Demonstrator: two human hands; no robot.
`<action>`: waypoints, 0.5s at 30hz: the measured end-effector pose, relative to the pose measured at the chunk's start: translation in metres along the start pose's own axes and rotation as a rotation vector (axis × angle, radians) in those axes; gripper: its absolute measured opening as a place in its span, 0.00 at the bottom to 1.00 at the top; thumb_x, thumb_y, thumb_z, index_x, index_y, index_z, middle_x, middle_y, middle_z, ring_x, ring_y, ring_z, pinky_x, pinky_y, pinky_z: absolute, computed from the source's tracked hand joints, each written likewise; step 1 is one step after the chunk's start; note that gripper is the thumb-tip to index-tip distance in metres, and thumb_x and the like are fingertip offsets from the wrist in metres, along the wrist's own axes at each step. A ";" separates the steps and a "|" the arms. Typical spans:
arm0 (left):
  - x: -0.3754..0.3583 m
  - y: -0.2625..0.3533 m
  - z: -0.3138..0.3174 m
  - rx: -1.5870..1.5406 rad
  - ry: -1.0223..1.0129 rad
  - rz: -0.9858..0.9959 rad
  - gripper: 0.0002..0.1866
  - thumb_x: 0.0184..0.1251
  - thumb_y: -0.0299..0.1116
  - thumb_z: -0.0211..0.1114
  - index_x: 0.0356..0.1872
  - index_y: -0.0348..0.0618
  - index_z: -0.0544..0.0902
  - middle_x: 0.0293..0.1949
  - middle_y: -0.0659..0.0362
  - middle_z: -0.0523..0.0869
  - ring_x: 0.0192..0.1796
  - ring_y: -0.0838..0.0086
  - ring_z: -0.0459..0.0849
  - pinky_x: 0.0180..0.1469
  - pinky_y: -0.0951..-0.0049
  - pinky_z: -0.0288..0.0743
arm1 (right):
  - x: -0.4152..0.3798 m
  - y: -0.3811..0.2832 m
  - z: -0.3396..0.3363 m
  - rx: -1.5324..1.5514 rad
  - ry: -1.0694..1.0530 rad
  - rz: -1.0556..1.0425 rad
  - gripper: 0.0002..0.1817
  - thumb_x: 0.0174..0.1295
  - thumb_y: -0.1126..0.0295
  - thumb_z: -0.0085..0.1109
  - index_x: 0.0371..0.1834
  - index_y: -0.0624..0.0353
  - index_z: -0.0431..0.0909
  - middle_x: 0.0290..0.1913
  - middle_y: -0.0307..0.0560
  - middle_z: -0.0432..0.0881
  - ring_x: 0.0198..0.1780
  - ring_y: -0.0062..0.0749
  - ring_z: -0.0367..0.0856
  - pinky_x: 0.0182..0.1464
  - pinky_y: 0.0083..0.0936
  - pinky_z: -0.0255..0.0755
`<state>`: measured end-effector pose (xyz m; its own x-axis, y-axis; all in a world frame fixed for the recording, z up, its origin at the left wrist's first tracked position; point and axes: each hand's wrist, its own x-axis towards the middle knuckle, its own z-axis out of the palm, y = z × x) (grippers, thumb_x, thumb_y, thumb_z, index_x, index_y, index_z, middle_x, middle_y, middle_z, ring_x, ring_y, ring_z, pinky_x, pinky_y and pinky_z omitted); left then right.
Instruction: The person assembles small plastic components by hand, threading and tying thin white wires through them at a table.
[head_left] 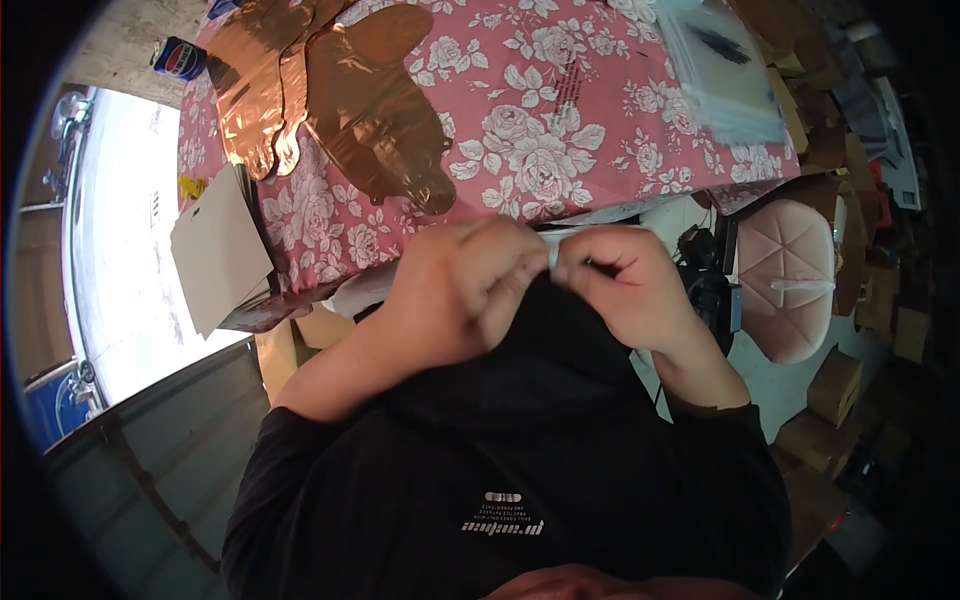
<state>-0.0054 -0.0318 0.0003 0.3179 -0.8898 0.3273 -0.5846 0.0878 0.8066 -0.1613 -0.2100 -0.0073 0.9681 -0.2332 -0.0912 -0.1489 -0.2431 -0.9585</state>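
Observation:
Both hands meet at the near edge of a table with a pink floral cloth point(540, 150), just above my black shirt. My left hand point(470, 280) has its fingers curled and pressed together. Close beside it, my right hand point(625, 285) is curled with thumb and fingertips together. Between the fingertips shows a small whitish, translucent piece point(553, 246), pinched by both hands and mostly hidden. Beyond my left hand, flat copper-coloured foil shapes point(375, 100) lie on the cloth.
Clear plastic bags point(720, 80) lie at the table's far right. Beige card sheets point(222, 250) stick out at the left edge, below a blue can point(180, 60). A pink cushioned stool point(785, 280) and cardboard boxes point(835, 387) stand on the right.

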 end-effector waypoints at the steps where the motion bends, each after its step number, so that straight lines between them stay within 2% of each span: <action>1: 0.001 -0.004 -0.003 -0.021 0.019 -0.018 0.02 0.76 0.24 0.69 0.43 0.37 0.86 0.32 0.51 0.86 0.33 0.58 0.87 0.38 0.63 0.79 | -0.004 -0.004 -0.001 0.005 -0.005 0.002 0.07 0.72 0.79 0.67 0.48 0.68 0.91 0.51 0.56 0.94 0.34 0.22 0.86 0.37 0.18 0.79; 3: 0.003 -0.009 -0.001 -0.043 0.036 -0.032 0.02 0.76 0.24 0.68 0.43 0.37 0.86 0.32 0.51 0.86 0.33 0.59 0.87 0.38 0.64 0.79 | -0.013 -0.021 -0.006 0.591 -0.300 0.162 0.06 0.71 0.79 0.67 0.47 0.66 0.91 0.51 0.58 0.94 0.34 0.23 0.87 0.34 0.18 0.78; 5: 0.004 -0.012 0.006 -0.219 -0.012 -0.041 0.02 0.73 0.22 0.70 0.42 0.37 0.85 0.32 0.50 0.86 0.34 0.53 0.88 0.36 0.61 0.78 | -0.016 -0.022 -0.003 0.700 -0.258 0.091 0.06 0.71 0.80 0.66 0.47 0.66 0.91 0.54 0.60 0.94 0.34 0.24 0.87 0.34 0.19 0.79; 6: 0.003 -0.005 0.004 -0.238 -0.070 -0.099 0.00 0.75 0.22 0.68 0.42 0.36 0.85 0.32 0.50 0.85 0.34 0.54 0.87 0.37 0.62 0.78 | -0.013 -0.020 0.001 0.830 -0.076 0.025 0.06 0.72 0.79 0.66 0.47 0.66 0.91 0.54 0.60 0.93 0.34 0.24 0.87 0.34 0.18 0.79; 7: 0.003 -0.003 0.013 -0.292 -0.019 -0.074 0.02 0.78 0.22 0.67 0.42 0.36 0.85 0.32 0.51 0.85 0.34 0.55 0.86 0.38 0.63 0.78 | -0.009 -0.019 0.004 0.956 0.107 -0.041 0.06 0.72 0.78 0.66 0.47 0.66 0.91 0.55 0.61 0.93 0.35 0.24 0.87 0.34 0.18 0.79; 8: 0.002 -0.004 0.013 -0.302 -0.044 -0.087 0.02 0.79 0.23 0.66 0.43 0.35 0.85 0.32 0.51 0.85 0.34 0.56 0.87 0.38 0.63 0.79 | -0.003 -0.020 0.002 0.860 0.202 -0.071 0.07 0.74 0.77 0.67 0.48 0.67 0.91 0.56 0.61 0.93 0.37 0.25 0.88 0.37 0.20 0.79; 9: 0.003 -0.006 0.013 -0.310 -0.067 -0.099 0.03 0.80 0.23 0.66 0.43 0.35 0.86 0.33 0.52 0.86 0.34 0.57 0.87 0.39 0.64 0.79 | 0.005 -0.016 0.002 0.861 0.202 -0.072 0.07 0.74 0.77 0.67 0.48 0.67 0.91 0.56 0.61 0.93 0.37 0.25 0.88 0.37 0.20 0.79; 11: 0.003 -0.006 0.010 -0.294 -0.046 -0.098 0.03 0.80 0.24 0.66 0.43 0.35 0.86 0.33 0.52 0.86 0.35 0.59 0.87 0.40 0.65 0.80 | 0.015 -0.004 0.004 -0.081 0.385 -0.284 0.06 0.76 0.76 0.67 0.49 0.67 0.90 0.54 0.57 0.94 0.39 0.26 0.88 0.41 0.21 0.79; 12: 0.004 -0.006 0.008 -0.280 -0.027 -0.096 0.03 0.80 0.24 0.66 0.44 0.34 0.86 0.33 0.52 0.87 0.35 0.61 0.88 0.40 0.65 0.80 | 0.013 -0.001 0.002 -0.303 0.321 -0.313 0.06 0.76 0.76 0.67 0.49 0.67 0.89 0.52 0.52 0.94 0.39 0.26 0.88 0.43 0.23 0.79; 13: 0.003 -0.007 0.004 -0.279 -0.026 -0.100 0.03 0.80 0.24 0.66 0.44 0.34 0.86 0.33 0.52 0.87 0.35 0.61 0.88 0.40 0.65 0.80 | 0.008 0.002 0.003 -0.300 0.318 -0.312 0.06 0.76 0.76 0.67 0.49 0.67 0.89 0.52 0.52 0.94 0.39 0.26 0.88 0.43 0.23 0.79; 15: 0.002 -0.006 -0.004 -0.360 -0.092 -0.269 0.10 0.86 0.29 0.63 0.41 0.36 0.86 0.36 0.58 0.89 0.40 0.74 0.87 0.45 0.71 0.80 | -0.004 0.002 0.008 0.319 -0.076 0.183 0.05 0.76 0.76 0.66 0.48 0.66 0.89 0.51 0.47 0.94 0.39 0.22 0.87 0.42 0.21 0.79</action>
<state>0.0020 -0.0322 -0.0021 0.3460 -0.9369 0.0508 -0.1881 -0.0162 0.9820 -0.1638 -0.2022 -0.0109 0.9454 -0.1722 -0.2769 -0.2620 0.1045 -0.9594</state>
